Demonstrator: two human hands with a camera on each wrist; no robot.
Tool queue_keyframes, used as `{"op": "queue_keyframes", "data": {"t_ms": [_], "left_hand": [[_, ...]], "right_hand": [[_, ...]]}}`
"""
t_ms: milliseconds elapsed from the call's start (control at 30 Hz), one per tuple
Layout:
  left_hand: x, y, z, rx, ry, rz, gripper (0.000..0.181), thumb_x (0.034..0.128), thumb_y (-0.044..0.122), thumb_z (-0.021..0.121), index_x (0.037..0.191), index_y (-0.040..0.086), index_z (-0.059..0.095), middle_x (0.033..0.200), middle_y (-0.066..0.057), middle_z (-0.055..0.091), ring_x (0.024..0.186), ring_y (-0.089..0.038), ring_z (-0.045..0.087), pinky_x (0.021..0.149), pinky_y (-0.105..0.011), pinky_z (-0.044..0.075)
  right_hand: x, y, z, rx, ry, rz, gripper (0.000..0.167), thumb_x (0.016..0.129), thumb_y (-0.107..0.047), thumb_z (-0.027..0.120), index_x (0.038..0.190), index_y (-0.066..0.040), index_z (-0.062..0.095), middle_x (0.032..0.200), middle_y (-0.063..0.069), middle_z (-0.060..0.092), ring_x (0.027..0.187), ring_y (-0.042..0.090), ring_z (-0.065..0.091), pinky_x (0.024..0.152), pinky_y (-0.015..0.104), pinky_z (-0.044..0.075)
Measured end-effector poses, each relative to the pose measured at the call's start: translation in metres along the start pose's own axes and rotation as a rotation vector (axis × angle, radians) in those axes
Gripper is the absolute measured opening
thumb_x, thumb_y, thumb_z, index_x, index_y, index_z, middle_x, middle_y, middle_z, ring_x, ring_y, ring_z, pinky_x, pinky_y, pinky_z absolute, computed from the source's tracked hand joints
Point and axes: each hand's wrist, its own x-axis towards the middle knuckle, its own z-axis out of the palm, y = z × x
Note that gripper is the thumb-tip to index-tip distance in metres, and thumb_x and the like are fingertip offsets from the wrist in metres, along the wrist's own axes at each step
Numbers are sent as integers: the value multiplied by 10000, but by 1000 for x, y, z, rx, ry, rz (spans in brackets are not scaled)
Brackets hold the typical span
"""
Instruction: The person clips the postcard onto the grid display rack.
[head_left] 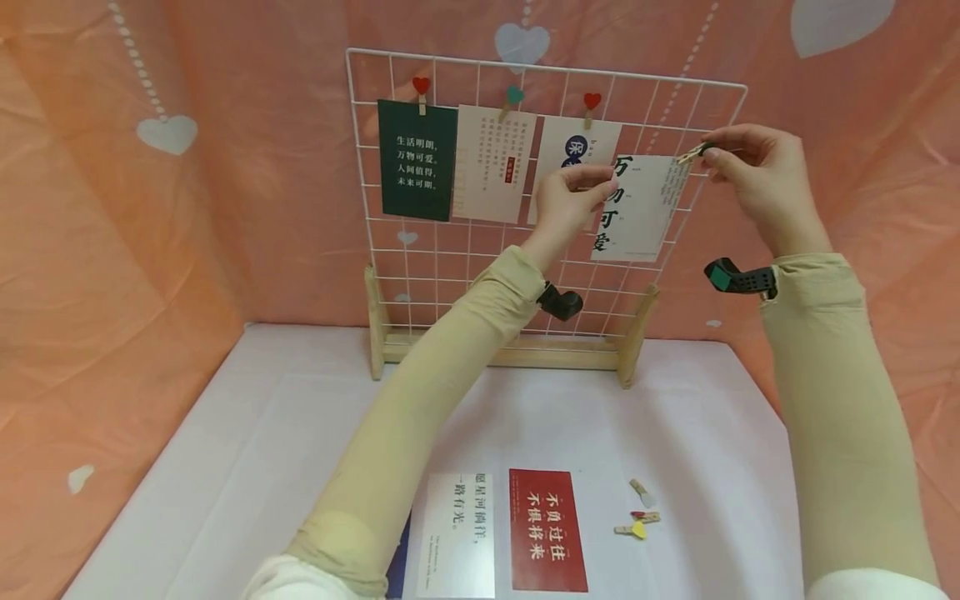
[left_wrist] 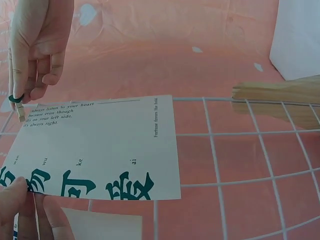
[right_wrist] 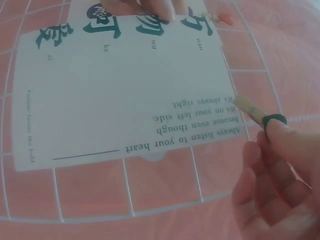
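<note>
A white postcard with large dark characters [head_left: 641,208] is against the right part of the white wire grid [head_left: 480,275]. My left hand [head_left: 567,204] pinches its left edge between thumb and fingers; the left wrist view shows this edge grip [left_wrist: 32,210]. At the card's upper right corner, my right hand [head_left: 765,179] pinches a small wooden clothespin [head_left: 688,154] with a dark green decoration. In the right wrist view the clothespin's tip [right_wrist: 245,105] meets the card's edge near the small printed lines. Whether it bites the card and wire I cannot tell.
Left of my hands, a green card [head_left: 416,158], a pink card [head_left: 495,158] and another white card [head_left: 551,142] hang from heart clothespins. On the table lie a white card [head_left: 457,533], a red card [head_left: 547,529], a partly hidden blue card [head_left: 399,562] and loose clothespins [head_left: 630,530].
</note>
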Motion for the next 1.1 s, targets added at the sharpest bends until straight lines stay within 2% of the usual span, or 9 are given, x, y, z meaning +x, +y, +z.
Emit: {"op": "queue_keyframes", "data": {"t_ms": [167,333,600,1100], "left_hand": [[5,6,1,54,6,63,177,864,100,711,1031,43,727,918,-27,701,763,-108,644,676,-166,531],[12,13,2,116,25,106,171,860,113,718,1020,58,735,910,-15,702,759,-94,630,648,-174,519],[19,19,10,168,37,104,160,850,147,733,1000,93,749,881,22,704,769,-48,623,636,-151,499],[19,19,13,201,93,38,136,846,162,733,976,126,756,862,57,691,782,-14,609,648,-119,480]], "right_hand": [[6,-3,1,8,38,-25,330,878,-118,684,1158,52,640,958,35,651,877,144,582,749,207,461],[13,-9,5,-38,68,-48,315,884,-125,677,1154,35,654,978,9,649,891,123,585,774,225,443],[22,-17,6,-105,110,-87,264,899,-109,657,1131,13,679,1002,-16,644,882,97,579,763,216,422],[29,-16,13,-174,156,-106,176,896,-71,659,1052,-43,735,937,-53,661,802,71,553,746,209,400]]}}
